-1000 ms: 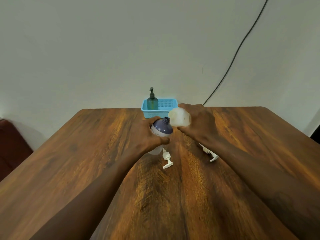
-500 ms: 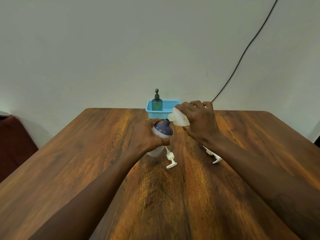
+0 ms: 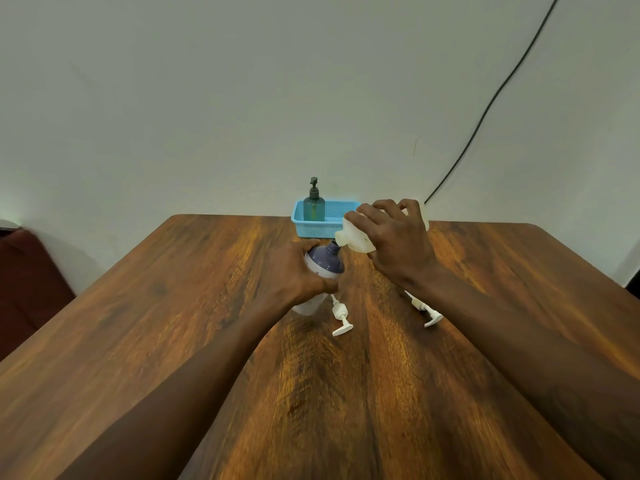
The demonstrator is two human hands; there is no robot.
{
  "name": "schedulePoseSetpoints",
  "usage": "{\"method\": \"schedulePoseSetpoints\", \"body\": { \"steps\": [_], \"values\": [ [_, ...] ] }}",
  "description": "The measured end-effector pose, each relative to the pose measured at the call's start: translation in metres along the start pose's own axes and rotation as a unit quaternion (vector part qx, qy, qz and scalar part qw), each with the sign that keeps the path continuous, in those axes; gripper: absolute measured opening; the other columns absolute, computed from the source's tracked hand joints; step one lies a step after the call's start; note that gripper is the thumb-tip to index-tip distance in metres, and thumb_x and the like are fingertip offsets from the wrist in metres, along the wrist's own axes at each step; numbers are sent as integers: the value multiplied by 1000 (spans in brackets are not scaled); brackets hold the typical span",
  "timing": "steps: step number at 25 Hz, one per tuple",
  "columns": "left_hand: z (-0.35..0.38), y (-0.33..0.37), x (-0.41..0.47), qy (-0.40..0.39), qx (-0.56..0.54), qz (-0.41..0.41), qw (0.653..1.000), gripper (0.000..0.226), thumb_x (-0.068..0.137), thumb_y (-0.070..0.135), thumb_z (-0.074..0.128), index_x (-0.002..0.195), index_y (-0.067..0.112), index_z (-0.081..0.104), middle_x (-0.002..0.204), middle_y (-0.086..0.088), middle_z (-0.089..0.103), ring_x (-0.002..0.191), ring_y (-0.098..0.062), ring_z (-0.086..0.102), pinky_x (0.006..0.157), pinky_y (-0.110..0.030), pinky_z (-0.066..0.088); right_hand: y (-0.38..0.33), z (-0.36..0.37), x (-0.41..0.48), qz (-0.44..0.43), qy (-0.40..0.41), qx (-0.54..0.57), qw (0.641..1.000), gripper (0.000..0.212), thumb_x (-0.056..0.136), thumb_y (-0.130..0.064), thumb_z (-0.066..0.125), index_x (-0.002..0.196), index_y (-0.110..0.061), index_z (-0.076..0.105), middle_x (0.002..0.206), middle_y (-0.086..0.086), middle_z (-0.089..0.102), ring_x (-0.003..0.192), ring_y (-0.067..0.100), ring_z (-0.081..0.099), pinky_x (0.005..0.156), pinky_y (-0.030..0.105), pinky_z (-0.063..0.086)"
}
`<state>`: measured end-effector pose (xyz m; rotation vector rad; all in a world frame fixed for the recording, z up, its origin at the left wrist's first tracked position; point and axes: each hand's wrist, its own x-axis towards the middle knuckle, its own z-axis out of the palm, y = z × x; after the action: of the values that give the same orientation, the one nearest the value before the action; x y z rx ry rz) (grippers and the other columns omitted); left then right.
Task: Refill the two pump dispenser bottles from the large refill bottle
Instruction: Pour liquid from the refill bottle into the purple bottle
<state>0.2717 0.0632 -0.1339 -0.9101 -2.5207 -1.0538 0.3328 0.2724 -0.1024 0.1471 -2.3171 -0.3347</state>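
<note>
My left hand (image 3: 291,271) grips a white dispenser bottle with a purple shoulder (image 3: 325,263), pump removed, standing on the wooden table (image 3: 173,306). My right hand (image 3: 394,244) holds the translucent white refill bottle (image 3: 353,235) tipped to the left, its mouth right at the purple bottle's open neck. No liquid stream is visible. Two white pump heads lie on the table: one pump (image 3: 341,315) just right of the held bottle, the other pump (image 3: 427,311) partly under my right forearm.
A light blue basket (image 3: 332,221) stands at the table's far edge by the wall, holding a teal pump bottle (image 3: 313,204). A black cable (image 3: 485,112) runs down the wall at the right. A dark red seat (image 3: 27,278) stands left of the table.
The refill bottle has tipped further over, so its mouth now meets the purple bottle's neck. My right hand rose and turned with it. The left hand kept its hold.
</note>
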Motion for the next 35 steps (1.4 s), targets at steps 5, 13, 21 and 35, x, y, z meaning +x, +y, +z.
{"method": "schedulePoseSetpoints", "body": {
  "steps": [5, 13, 21, 35],
  "values": [
    [0, -1, 0, -1, -1, -2, 1000, 72, 59, 48, 91, 122, 22, 67, 106, 8, 68, 87, -6, 58, 66, -10, 39, -1, -4, 4, -8, -7, -17, 1000, 73, 68, -15, 92, 134, -19, 62, 132, 10, 68, 118, 34, 61, 92, 51, 44],
    [-2, 0, -2, -13, 0, -13, 1000, 74, 61, 46, 91, 126, 20, 67, 112, 4, 71, 91, -8, 60, 66, -10, 38, -4, -7, 9, -29, -11, -32, 999, 71, 68, -7, 88, 133, -20, 61, 131, 10, 67, 118, 35, 59, 91, 52, 46],
    [-3, 0, -3, -21, -4, -16, 1000, 72, 63, 45, 91, 126, 19, 66, 112, 2, 71, 92, -8, 60, 67, -10, 38, -9, -14, 12, -42, -16, -44, 998, 68, 70, -4, 85, 133, -20, 62, 132, 10, 67, 120, 35, 60, 92, 51, 42],
    [-2, -1, -5, -6, 4, -19, 1000, 68, 59, 48, 91, 119, 22, 69, 104, 7, 70, 87, -7, 60, 66, -12, 39, -12, -19, 16, -67, -20, -55, 996, 58, 80, -2, 73, 134, -21, 61, 136, 9, 65, 125, 34, 58, 95, 51, 36]
  ]
}}
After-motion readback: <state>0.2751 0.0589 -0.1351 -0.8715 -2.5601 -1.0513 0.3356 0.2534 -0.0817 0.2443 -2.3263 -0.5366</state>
